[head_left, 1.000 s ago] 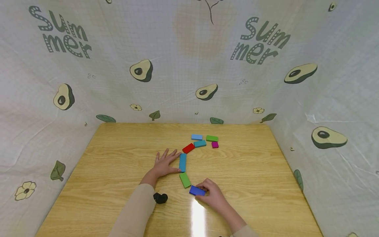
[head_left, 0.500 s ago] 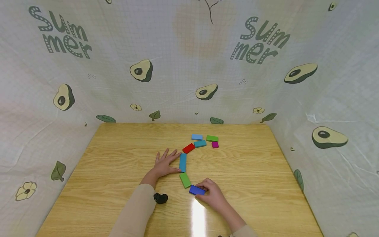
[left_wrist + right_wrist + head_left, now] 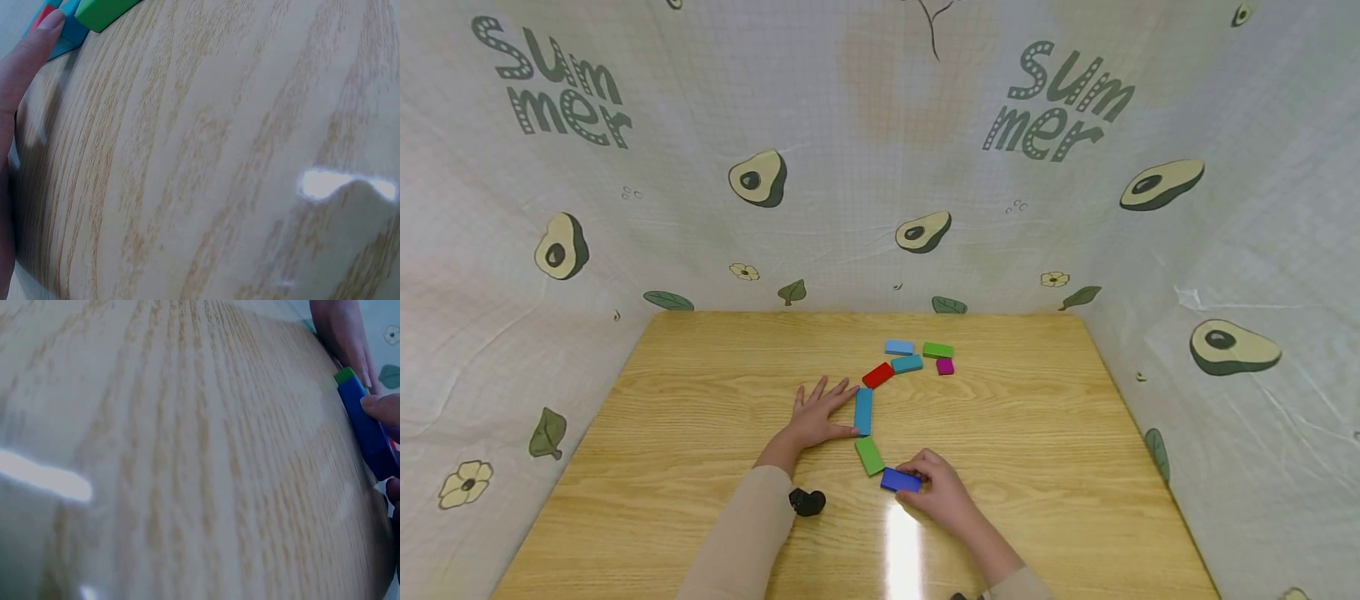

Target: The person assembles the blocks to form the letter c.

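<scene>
My right hand [image 3: 936, 492] pinches a dark blue block [image 3: 899, 481] between thumb and fingers, low on the table. That block's left end sits right by the lower corner of a green block [image 3: 869, 457]. My left hand [image 3: 816, 418] lies with fingers spread, its thumb and index fingertips at the left side of a long blue block [image 3: 863, 412]. In the left wrist view its thumb [image 3: 37, 50] touches the blue block [image 3: 72, 28] beside the green one. Beyond, a red block [image 3: 877, 376] and a teal block [image 3: 907, 364] carry on the curved line.
Behind the curve lie a light blue block [image 3: 898, 347], another green block [image 3: 937, 351] and a small magenta block [image 3: 945, 367]. A black object [image 3: 807, 502] shows at the left wrist. Printed cloth [image 3: 850, 167] surrounds the wooden table [image 3: 1037, 417] on three sides.
The dark blue block and my right hand have shifted very slightly. The left hand and the other blocks stay where they were.
</scene>
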